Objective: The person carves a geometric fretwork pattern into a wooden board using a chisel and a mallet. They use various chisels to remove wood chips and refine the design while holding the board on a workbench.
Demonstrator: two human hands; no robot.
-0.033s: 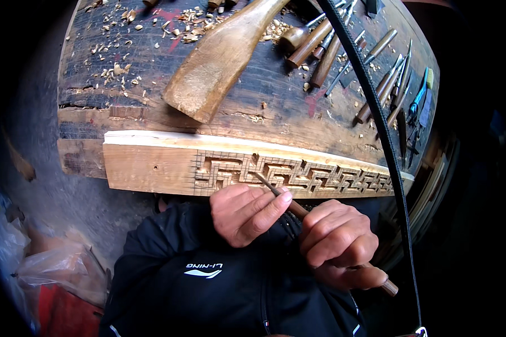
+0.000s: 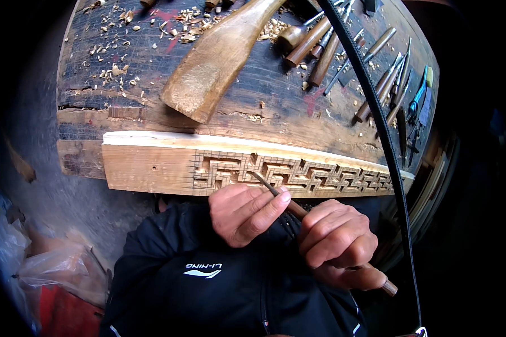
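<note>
A long light-wood board (image 2: 143,165) lies along the bench's near edge, with a pencilled grid and a carved angular fretwork pattern over its middle and right. A chisel (image 2: 296,209) slants up-left, its tip on the carved part. My left hand (image 2: 247,213) pinches the metal shank close to the board, fingertips at the board's lower edge. My right hand (image 2: 337,241) is wrapped round the wooden handle, whose butt sticks out at lower right. My dark jacket is behind both hands.
The worn bench (image 2: 107,84) holds wood shavings, a large wooden mallet (image 2: 213,67), several chisels (image 2: 326,64) and a blue-handled brush (image 2: 419,95). A black cord (image 2: 376,106) runs down the right. Clear plastic (image 2: 62,261) and a red object (image 2: 67,309) lie lower left; boards (image 2: 433,196) stand at right.
</note>
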